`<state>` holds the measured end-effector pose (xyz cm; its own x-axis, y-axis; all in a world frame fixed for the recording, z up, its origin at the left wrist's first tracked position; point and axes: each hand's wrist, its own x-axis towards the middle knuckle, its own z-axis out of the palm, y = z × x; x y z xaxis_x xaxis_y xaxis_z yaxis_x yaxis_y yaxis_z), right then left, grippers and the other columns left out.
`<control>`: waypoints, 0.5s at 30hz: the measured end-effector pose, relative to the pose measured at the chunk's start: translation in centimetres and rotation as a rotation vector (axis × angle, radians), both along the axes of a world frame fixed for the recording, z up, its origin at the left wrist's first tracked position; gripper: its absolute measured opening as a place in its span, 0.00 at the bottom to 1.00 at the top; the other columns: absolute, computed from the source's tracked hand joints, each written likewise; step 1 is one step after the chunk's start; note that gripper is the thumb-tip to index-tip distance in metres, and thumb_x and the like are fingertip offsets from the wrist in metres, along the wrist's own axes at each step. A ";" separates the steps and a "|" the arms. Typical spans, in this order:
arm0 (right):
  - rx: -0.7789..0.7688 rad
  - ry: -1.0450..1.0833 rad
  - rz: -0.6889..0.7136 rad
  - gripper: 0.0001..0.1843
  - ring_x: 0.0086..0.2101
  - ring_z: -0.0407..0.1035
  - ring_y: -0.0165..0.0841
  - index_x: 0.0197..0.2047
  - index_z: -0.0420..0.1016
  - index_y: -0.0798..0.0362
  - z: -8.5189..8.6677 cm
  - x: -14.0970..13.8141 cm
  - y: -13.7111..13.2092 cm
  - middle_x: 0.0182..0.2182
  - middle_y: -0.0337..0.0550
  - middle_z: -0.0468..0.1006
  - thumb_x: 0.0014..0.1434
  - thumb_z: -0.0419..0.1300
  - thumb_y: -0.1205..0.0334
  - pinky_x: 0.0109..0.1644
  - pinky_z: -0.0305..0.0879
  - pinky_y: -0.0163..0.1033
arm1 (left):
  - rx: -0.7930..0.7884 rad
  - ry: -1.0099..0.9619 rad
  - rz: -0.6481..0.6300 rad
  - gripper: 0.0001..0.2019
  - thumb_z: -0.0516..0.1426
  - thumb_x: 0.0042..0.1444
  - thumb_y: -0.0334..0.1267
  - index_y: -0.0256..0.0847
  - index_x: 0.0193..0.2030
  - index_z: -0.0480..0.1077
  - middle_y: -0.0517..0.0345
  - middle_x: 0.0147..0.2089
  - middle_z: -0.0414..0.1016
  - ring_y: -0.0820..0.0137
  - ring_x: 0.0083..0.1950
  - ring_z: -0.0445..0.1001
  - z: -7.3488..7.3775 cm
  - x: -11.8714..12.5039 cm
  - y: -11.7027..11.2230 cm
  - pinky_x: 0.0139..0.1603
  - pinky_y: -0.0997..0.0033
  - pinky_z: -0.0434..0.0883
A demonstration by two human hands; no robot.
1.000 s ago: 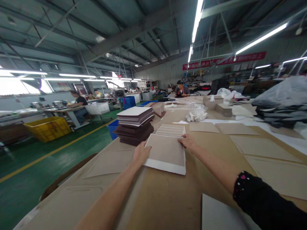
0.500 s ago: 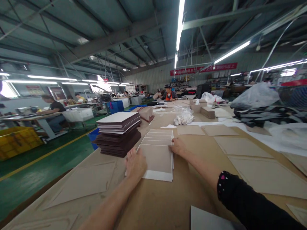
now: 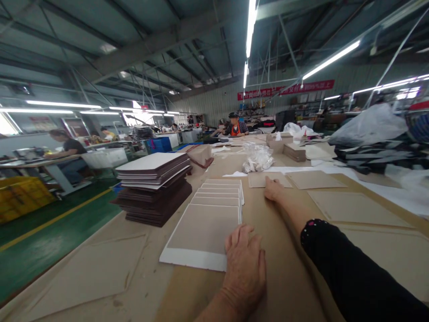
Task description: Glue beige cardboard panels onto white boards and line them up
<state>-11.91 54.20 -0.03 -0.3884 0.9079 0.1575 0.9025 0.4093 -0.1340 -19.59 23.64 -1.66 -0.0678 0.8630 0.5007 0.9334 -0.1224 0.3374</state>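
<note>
Left hand loosely spread at the edge of the fanned panels, likely steadying them, the stagger leaving each far edge exposed; right hand touches a flat panel on the desk, grip unclear.

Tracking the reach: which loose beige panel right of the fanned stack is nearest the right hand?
The leftmost panel, in front of the crumpled plastic: the right hand overlaps it; the others lie farther right.

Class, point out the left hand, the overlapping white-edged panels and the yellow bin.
Left hand (image 3: 244, 263), head view: back of hand.
Overlapping white-edged panels (image 3: 204, 228), head view: nearest panel's face.
Yellow bin (image 3: 25, 201), head view: side wall.
</note>
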 end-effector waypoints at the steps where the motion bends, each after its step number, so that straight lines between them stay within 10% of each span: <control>1: 0.005 -0.001 -0.009 0.22 0.53 0.68 0.44 0.60 0.68 0.54 0.1 0.0 0.3 0.57 0.51 0.70 0.66 0.61 0.55 0.55 0.68 0.56 | -0.003 0.004 0.000 0.16 0.52 0.58 0.30 0.44 0.52 0.68 0.49 0.60 0.67 0.56 0.64 0.60 0.1 0.0 0.0 0.64 0.45 0.61; 7: 0.023 -0.042 0.033 0.22 0.51 0.70 0.43 0.59 0.69 0.56 1.0 0.7 -1.5 0.56 0.52 0.71 0.66 0.62 0.55 0.54 0.69 0.54 | 0.037 0.000 0.026 0.17 0.52 0.57 0.28 0.43 0.52 0.68 0.48 0.59 0.67 0.56 0.62 0.62 0.4 -0.1 0.1 0.62 0.46 0.62; 15: -0.026 -0.062 0.153 0.22 0.50 0.70 0.42 0.59 0.69 0.55 1.1 5.8 -10.8 0.55 0.51 0.71 0.66 0.62 0.56 0.53 0.70 0.53 | 0.086 -0.029 0.044 0.17 0.47 0.60 0.23 0.37 0.53 0.67 0.47 0.55 0.70 0.62 0.59 0.67 -0.5 -0.6 0.8 0.64 0.54 0.66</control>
